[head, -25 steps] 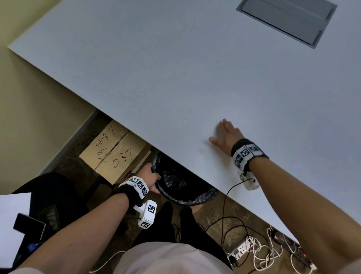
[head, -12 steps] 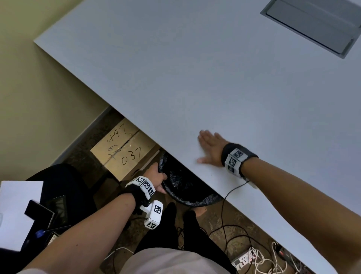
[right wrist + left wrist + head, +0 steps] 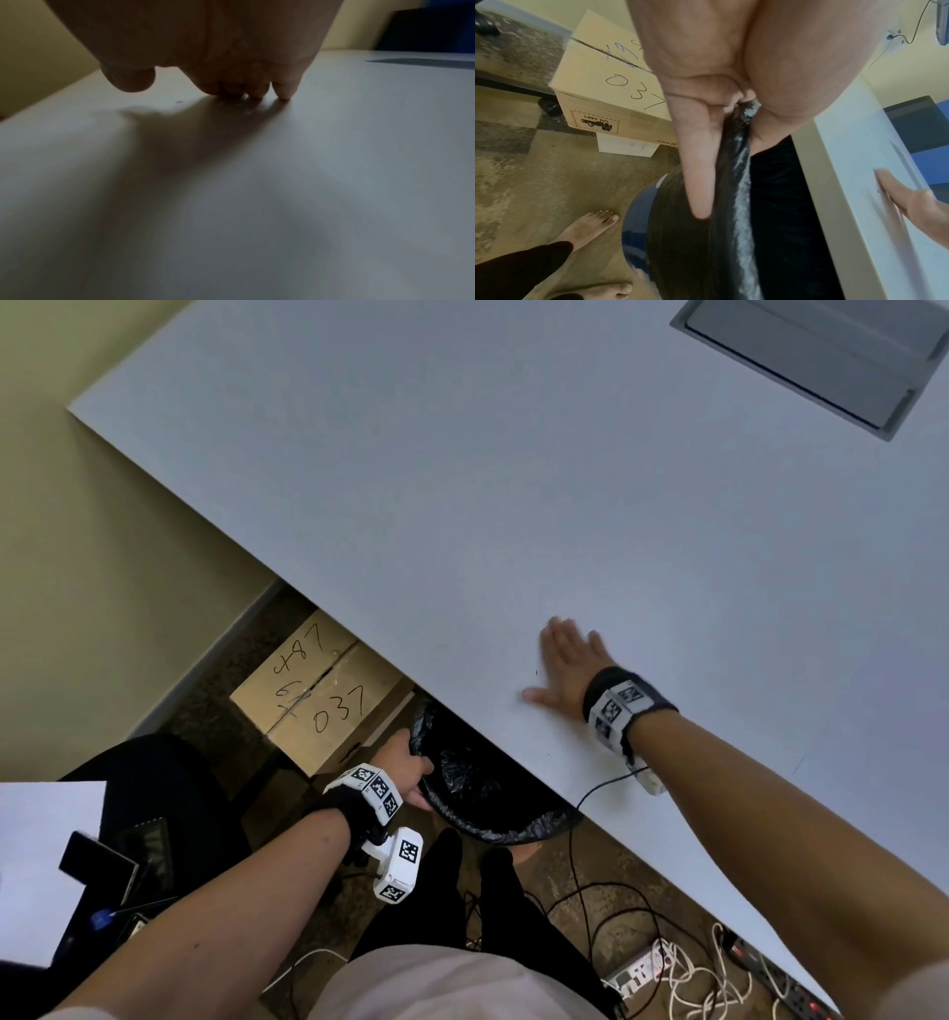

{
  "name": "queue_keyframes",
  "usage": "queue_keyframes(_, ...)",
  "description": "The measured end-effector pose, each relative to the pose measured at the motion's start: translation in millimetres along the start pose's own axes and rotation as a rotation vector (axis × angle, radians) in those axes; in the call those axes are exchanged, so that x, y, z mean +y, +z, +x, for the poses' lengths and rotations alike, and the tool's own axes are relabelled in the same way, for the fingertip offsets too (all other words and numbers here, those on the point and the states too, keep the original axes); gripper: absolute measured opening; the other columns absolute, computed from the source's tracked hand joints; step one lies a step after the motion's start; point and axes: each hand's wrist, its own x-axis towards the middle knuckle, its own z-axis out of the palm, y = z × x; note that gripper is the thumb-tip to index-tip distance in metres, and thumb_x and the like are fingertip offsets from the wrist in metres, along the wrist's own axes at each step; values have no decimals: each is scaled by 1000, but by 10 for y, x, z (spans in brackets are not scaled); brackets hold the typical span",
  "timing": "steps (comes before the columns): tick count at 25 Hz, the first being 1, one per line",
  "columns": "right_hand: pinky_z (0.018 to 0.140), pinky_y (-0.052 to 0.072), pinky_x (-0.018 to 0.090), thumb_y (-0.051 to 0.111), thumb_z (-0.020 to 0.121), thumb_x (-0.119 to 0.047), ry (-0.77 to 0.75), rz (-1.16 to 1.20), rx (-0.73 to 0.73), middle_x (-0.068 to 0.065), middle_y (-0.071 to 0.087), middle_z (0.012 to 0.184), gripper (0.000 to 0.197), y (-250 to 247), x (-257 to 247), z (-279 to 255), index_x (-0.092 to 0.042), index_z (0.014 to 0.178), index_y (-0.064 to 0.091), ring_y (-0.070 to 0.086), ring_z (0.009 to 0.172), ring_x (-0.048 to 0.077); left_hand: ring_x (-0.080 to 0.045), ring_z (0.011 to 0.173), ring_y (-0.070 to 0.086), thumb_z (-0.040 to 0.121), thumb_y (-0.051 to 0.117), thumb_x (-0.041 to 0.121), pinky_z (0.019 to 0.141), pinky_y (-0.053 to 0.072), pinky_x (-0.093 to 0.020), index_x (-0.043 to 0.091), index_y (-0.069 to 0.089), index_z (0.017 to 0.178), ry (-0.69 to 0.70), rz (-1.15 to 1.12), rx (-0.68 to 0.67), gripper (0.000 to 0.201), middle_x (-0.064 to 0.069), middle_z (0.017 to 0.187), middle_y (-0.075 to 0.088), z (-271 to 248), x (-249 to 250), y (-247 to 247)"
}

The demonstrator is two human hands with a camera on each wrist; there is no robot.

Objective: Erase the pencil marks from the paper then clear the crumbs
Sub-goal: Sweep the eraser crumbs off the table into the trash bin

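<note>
My right hand (image 3: 562, 662) lies flat on the white table (image 3: 513, 480), fingers straight and touching the surface near the front edge. A tiny dark crumb (image 3: 537, 672) sits beside the fingers; it also shows as a speck (image 3: 179, 101) in the right wrist view. Below the edge, my left hand (image 3: 405, 765) grips the rim of a bin lined with a black bag (image 3: 477, 788), thumb inside and fingers outside the rim (image 3: 734, 162). A white paper sheet (image 3: 36, 855) lies at the lower left, away from the table.
A cardboard box (image 3: 313, 695) with handwritten numbers stands on the floor left of the bin. Cables and power strips (image 3: 683, 973) lie on the floor at lower right. A grey cable hatch (image 3: 816, 356) is set in the table's far right. A phone (image 3: 97, 862) lies by the paper.
My right hand has swept left over the table toward the edge above the bin, then slid back a little. The left hand keeps holding the bin rim.
</note>
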Motion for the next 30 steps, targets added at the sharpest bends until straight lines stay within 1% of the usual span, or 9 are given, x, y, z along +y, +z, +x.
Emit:
queue_keyframes(3, 117, -7, 42, 0, 67, -80, -374, -96, -108, 11, -15, 157, 108, 208, -385, -258, -11, 149, -9, -14, 146, 23, -46, 69, 69, 90, 51, -6, 58, 58, -57, 14, 43, 112, 18, 22, -4, 30, -20, 116, 57, 4, -1, 0)
queue_keyframes(5, 116, -9, 36, -2, 65, -79, -460, -60, -111, 9, -13, 158, 108, 284, -441, -418, -12, 149, -7, -12, 146, 21, -47, 71, 68, 90, 50, -6, 58, 57, -57, 16, 43, 110, 23, 1, -16, 30, -20, 118, 56, 19, 9, -3)
queue_keyframes(8, 117, -5, 39, 2, 75, -77, -168, 70, 62, 12, -15, 157, 101, 249, -219, -317, -9, 149, -9, -11, 146, 24, -47, 79, 66, 91, 49, -9, 57, 57, -57, 15, 43, 112, 24, -32, -24, 32, -20, 122, 53, 18, 25, -17)
queue_keyframes(10, 118, -5, 44, 15, 84, -73, 2, 48, 42, 12, -18, 156, 95, 269, -121, -256, -8, 148, -12, -15, 145, 25, -46, 80, 66, 91, 48, -9, 59, 57, -58, 16, 42, 114, 24, -39, -31, 35, -19, 122, 53, 14, 27, -8)
queue_keyframes(16, 115, -14, 39, 3, 71, -77, -545, -69, -68, 13, -11, 157, 104, 698, -706, -620, -8, 149, -5, -21, 139, 17, -43, 77, 68, 92, 47, -7, 57, 59, -53, 16, 42, 112, 52, -3, -18, 31, -20, 115, 57, -29, 21, 24)
queue_keyframes(19, 119, -6, 41, 2, 73, -78, -286, 133, 85, 13, -13, 157, 103, 528, -571, -522, -9, 149, -7, -17, 143, 21, -42, 75, 66, 93, 47, -9, 55, 58, -53, 15, 41, 113, 43, -19, -24, 32, -19, 117, 54, -26, 9, 0)
queue_keyframes(22, 119, -4, 39, 22, 89, -67, 5, 223, 109, 9, -16, 158, 89, 311, -382, -304, -9, 149, -9, -12, 146, 21, -43, 77, 65, 92, 47, -9, 60, 57, -58, 15, 41, 114, 25, -29, -36, 33, -18, 119, 53, -23, -18, -6)
queue_keyframes(26, 119, -5, 43, 22, 89, -67, -20, 143, 59, 9, -15, 158, 89, 205, -522, -79, -9, 149, -9, -13, 146, 21, -46, 75, 68, 92, 48, -7, 62, 58, -58, 17, 41, 116, 28, 4, -39, 35, -19, 119, 55, -38, -60, -10)
queue_keyframes(30, 118, -5, 44, 26, 91, -65, -279, -8, -1, 14, -9, 158, 87, 279, -891, -204, -7, 149, -1, -9, 146, 24, -44, 71, 70, 90, 48, -5, 59, 59, -55, 17, 42, 117, 57, 23, -24, 36, -20, 117, 57, -33, -98, -19)
